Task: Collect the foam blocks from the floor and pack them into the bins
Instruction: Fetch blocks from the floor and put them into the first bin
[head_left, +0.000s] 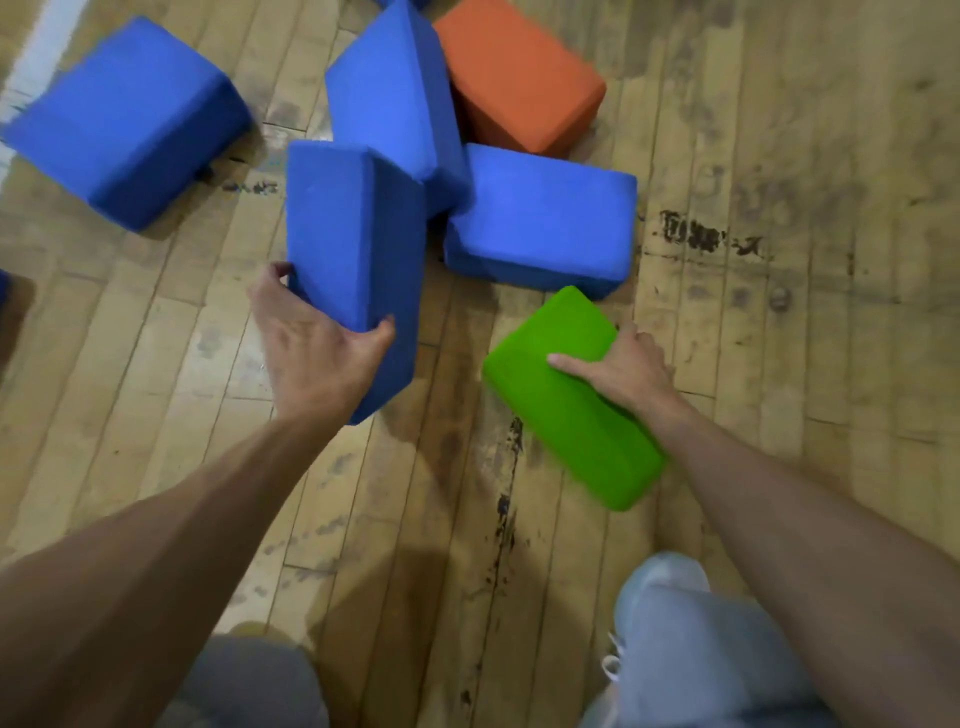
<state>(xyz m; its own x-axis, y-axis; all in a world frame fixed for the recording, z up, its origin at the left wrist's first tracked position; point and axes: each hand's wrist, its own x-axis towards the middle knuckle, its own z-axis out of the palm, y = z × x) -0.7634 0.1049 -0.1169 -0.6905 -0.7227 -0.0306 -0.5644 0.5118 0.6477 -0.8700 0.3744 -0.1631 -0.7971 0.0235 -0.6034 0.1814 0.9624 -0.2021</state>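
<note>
Grey-trousered knees nearest; left hand clasps blue block, right hand clasps green block, thumb on top.

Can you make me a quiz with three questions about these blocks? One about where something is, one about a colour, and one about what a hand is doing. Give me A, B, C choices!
1. Where is the orange block?
A. On the floor, at the far side of the pile
B. In a hand
C. Inside a bin

2. What colour is the block that the left hand grips?
A. Green
B. Blue
C. Orange

3. What is the right hand doing?
A. Lying flat on the floor
B. Making an empty fist
C. Holding the green block

Answers:
1 A: it lies farthest from the person, with no hand on it.
2 B: thumb and fingers clasp the near end of a blue block.
3 C: its thumb lies on top and its fingers wrap over the edge.
</note>
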